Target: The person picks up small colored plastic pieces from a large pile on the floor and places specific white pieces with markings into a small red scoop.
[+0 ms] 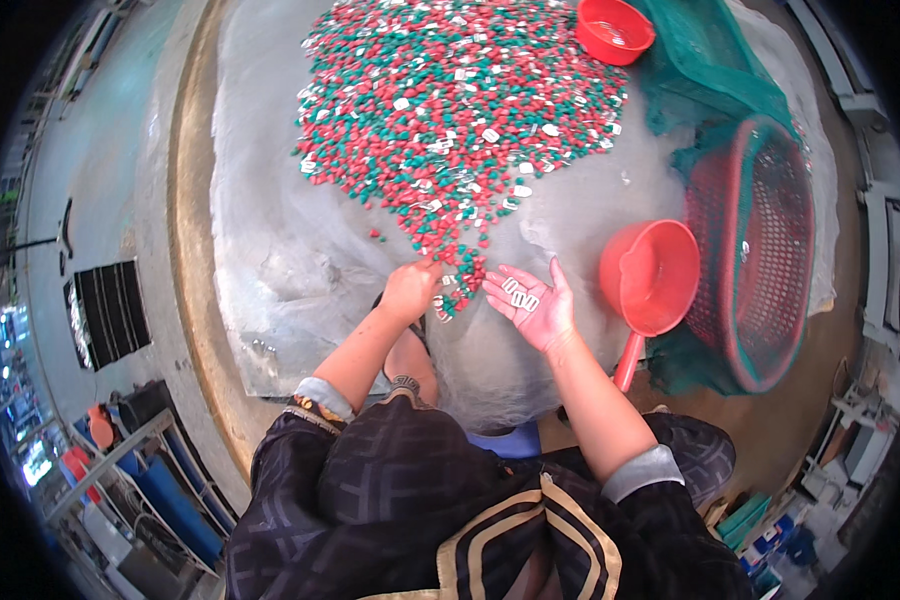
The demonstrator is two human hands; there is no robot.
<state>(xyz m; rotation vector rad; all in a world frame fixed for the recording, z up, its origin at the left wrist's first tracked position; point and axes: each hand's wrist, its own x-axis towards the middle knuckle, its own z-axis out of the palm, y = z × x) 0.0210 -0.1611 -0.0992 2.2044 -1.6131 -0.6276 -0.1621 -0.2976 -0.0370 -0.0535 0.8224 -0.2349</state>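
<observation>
A long heap of small red and green pieces (440, 110), with white flat slotted pieces mixed in, narrows toward me. My right hand (545, 318) lies palm up beside the narrow end, fingers stretched out. Several white slotted pieces (517, 293), like small buckles, rest on its palm. On the other side of this strip is my left hand (408, 292), back upward. Its fingers are bent and closed at the edge of the pieces, and whatever they pinch is hidden. Between both hands lie red and green pieces (465, 270) with a few white ones.
A grey plastic sheet (300, 250) lies under the heap. At right are a red dipper (658, 275) with its handle toward me and a red perforated basket (705, 250) tilted on its side with green netting (690, 60). A red bowl (615, 35) sits at the far right.
</observation>
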